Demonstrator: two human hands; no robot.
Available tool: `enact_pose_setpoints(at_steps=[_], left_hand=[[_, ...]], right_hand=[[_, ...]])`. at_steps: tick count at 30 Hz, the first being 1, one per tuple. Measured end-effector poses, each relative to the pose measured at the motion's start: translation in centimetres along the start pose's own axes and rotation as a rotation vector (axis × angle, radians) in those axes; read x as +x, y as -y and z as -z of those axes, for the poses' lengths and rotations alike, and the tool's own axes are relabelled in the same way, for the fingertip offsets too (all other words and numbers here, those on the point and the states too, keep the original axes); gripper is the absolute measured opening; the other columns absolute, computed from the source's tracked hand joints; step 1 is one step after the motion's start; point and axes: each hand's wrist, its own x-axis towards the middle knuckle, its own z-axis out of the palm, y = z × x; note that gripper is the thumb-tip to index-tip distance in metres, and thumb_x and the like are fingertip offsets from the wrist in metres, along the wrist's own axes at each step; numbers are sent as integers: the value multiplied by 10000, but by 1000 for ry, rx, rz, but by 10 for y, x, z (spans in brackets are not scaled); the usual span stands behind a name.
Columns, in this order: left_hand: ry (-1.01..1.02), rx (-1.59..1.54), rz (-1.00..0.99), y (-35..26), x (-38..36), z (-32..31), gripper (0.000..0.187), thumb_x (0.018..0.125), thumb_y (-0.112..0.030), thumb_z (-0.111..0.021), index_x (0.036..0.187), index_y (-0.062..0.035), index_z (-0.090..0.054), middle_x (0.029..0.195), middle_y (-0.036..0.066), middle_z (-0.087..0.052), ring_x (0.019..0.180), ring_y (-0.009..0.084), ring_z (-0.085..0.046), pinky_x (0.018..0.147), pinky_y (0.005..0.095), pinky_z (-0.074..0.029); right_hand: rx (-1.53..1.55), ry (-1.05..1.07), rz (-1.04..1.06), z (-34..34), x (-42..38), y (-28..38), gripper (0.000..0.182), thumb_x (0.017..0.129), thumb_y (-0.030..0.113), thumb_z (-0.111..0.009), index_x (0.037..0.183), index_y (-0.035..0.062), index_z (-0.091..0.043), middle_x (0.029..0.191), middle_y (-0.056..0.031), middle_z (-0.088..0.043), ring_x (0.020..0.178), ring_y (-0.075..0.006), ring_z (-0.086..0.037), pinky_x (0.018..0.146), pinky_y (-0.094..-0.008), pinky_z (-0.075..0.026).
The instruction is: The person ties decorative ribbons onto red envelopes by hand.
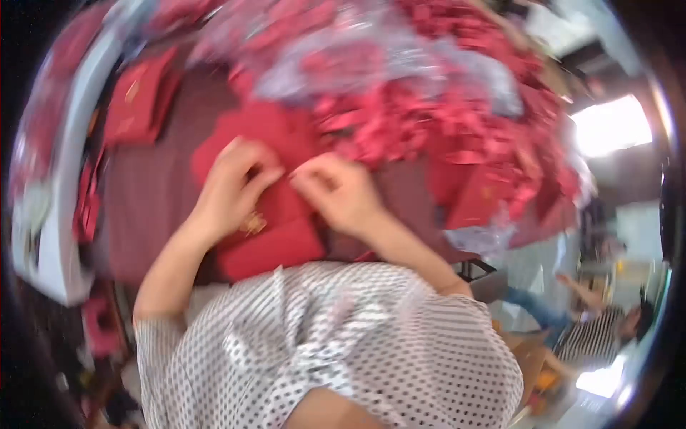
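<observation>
In front of me lies a flat red item with a gold mark point(289, 239), like a gift bag or large envelope; its exact kind is blurred. My left hand point(239, 179) is over its left part, thumb and fingers drawn together in a pinch. Close by on the right, my right hand point(339, 189) is pinched too, its fingertips a short gap from the left ones. Whatever is between the fingertips of either hand is too small and smeared to make out. More red sheet-like material point(257, 125) extends beyond my hands.
A big heap of red ribbon-like pieces point(407, 121) and clear plastic wrap point(329, 57) covers the far side. Folded red items with gold print point(136, 100) stand at left, beside a white rail point(71, 164). At right, another person point(593, 332) in a striped top sits.
</observation>
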Motion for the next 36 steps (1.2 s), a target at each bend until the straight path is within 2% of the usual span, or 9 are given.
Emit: enact_pose_setpoints(at_steps=[4, 8, 12, 17, 18, 22, 28, 31, 36], left_hand=[[191, -50, 164, 15, -1, 7, 84, 830, -60, -616, 857, 9, -578, 843, 119, -587, 825, 243, -548, 763, 330, -434], [299, -311, 355, 19, 3, 17, 112, 887, -31, -558, 960, 33, -614, 895, 59, -637, 887, 113, -585, 806, 247, -456], [295, -500, 331, 33, 0, 17, 171, 905, -30, -543, 1068, 19, -563, 941, 23, -622, 890, 77, -573, 821, 221, -455], [376, -746, 363, 22, -3, 24, 162, 913, -45, -540, 1068, 1, -542, 947, 29, -619, 888, 75, -570, 812, 214, -451], [375, -785, 350, 23, -6, 22, 154, 925, -49, -520, 1073, -3, -525, 924, 38, -627, 894, 77, -570, 803, 207, -445], [393, -808, 413, 16, -8, 33, 178, 905, -60, -510, 1062, 16, -541, 891, 59, -647, 878, 93, -577, 773, 235, -446], [510, -724, 405, 22, -8, 39, 160, 934, -97, -513, 1064, -5, -519, 880, 56, -648, 866, 90, -577, 789, 233, -444], [705, -547, 361, 16, -7, 44, 165, 874, -156, -616, 909, 0, -572, 850, 37, -618, 841, 108, -549, 770, 257, -425], [622, -378, 217, 18, -6, 41, 167, 860, -160, -631, 866, -9, -561, 817, 40, -552, 805, 161, -500, 787, 288, -399]], right_hand=[[147, -26, -302, -8, -6, -14, 108, 873, 83, -624, 949, 11, -651, 836, -72, -657, 755, -112, -605, 673, -253, -485], [240, 20, -306, -5, -2, -7, 121, 909, 70, -593, 1008, 9, -629, 753, 45, -559, 676, -23, -501, 597, -185, -416], [249, 57, -255, -5, 0, -8, 121, 901, 70, -605, 1004, 11, -631, 816, 9, -613, 688, -37, -527, 612, -188, -430], [-108, 188, -75, -8, 14, 26, 83, 850, 59, -648, 922, 17, -654, 1013, -97, -662, 723, -122, -614, 657, -240, -485], [-139, 173, 86, -11, 16, 21, 88, 814, 45, -674, 899, 25, -659, 951, -93, -652, 747, -184, -631, 656, -279, -501], [-292, 234, 173, -10, 10, 26, 135, 771, 16, -701, 898, 37, -658, 870, -92, -621, 779, -227, -633, 659, -298, -505], [-250, 341, 119, -7, 2, 25, 143, 762, 3, -700, 897, 39, -670, 904, -89, -615, 797, -195, -601, 684, -285, -471], [-269, 346, 123, -2, 5, 24, 138, 764, 6, -698, 893, 48, -672, 871, -82, -581, 764, -199, -590, 649, -283, -470], [-333, 287, 180, 7, 22, 29, 125, 766, 9, -696, 881, 55, -677, 831, -79, -574, 734, -202, -588, 611, -289, -469]])
